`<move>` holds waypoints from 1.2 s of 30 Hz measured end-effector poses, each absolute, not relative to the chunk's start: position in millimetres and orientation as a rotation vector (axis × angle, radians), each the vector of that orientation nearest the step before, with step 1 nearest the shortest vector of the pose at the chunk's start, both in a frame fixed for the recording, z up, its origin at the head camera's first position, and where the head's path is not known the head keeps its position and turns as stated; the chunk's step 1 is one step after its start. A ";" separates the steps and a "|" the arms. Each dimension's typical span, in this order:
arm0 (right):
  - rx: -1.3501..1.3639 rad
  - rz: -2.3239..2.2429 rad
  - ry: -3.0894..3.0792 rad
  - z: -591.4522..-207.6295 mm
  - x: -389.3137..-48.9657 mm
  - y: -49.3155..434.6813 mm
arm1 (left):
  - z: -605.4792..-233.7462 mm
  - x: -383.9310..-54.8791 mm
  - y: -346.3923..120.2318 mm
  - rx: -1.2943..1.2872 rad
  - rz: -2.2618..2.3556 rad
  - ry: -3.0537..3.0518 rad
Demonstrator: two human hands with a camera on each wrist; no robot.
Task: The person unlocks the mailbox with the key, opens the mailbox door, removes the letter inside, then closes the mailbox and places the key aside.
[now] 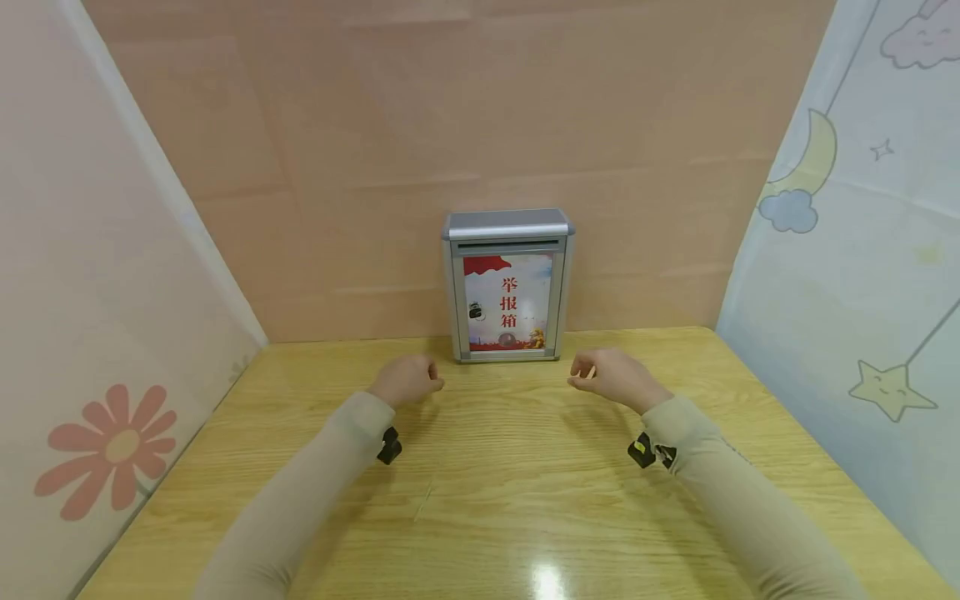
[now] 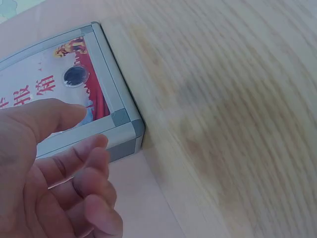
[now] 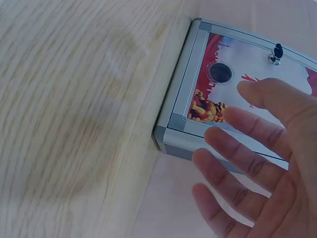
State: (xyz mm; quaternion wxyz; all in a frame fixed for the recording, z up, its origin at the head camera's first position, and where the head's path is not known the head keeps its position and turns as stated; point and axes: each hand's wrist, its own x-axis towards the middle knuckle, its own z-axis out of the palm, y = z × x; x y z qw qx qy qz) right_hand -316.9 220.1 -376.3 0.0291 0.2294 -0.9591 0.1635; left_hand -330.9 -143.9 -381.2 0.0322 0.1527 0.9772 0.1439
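A grey metal report box (image 1: 561,292) stands upright at the back of the wooden table, a slot near its top and a poster with red characters on its front. A small lock with a black-headed key (image 3: 276,53) sits on the front panel. To the box's left, my left hand (image 1: 407,379) hovers with loosely curled fingers, holding nothing. My right hand (image 1: 617,379) is on the other side, fingers loosely bent and thumb apart from them, also holding nothing. In both wrist views the fingers overlap the box, but neither hand appears to touch it.
The wooden table (image 1: 495,467) runs back to a plain peach backdrop (image 1: 337,167). A white side panel with a red flower (image 1: 120,446) stands at the left, and another with a moon and stars (image 1: 892,392) at the right. Both wrists wear small black cameras.
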 end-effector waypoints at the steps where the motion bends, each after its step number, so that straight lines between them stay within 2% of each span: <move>1: 0.712 0.537 -2.959 -376.7 -317.7 220.4 | -381.6 -331.2 -143.6 0.480 0.444 3.008; 10: 0.555 0.902 -2.950 -374.0 -343.6 226.7 | -377.4 -343.4 -138.5 0.454 0.590 2.980; 16: 0.291 1.396 -2.890 -363.1 -375.8 228.0 | -374.7 -378.0 -137.1 0.321 1.102 2.885; 20: 0.148 1.587 -2.885 -365.4 -390.4 224.8 | -373.0 -385.7 -128.5 0.175 1.353 2.870; 30: 0.163 1.855 -2.774 -388.3 -400.6 214.0 | -404.8 -414.8 -113.1 0.066 1.701 2.750; 36: 0.168 1.917 -2.678 -395.9 -403.2 209.7 | -412.6 -416.3 -105.9 -0.020 1.761 2.783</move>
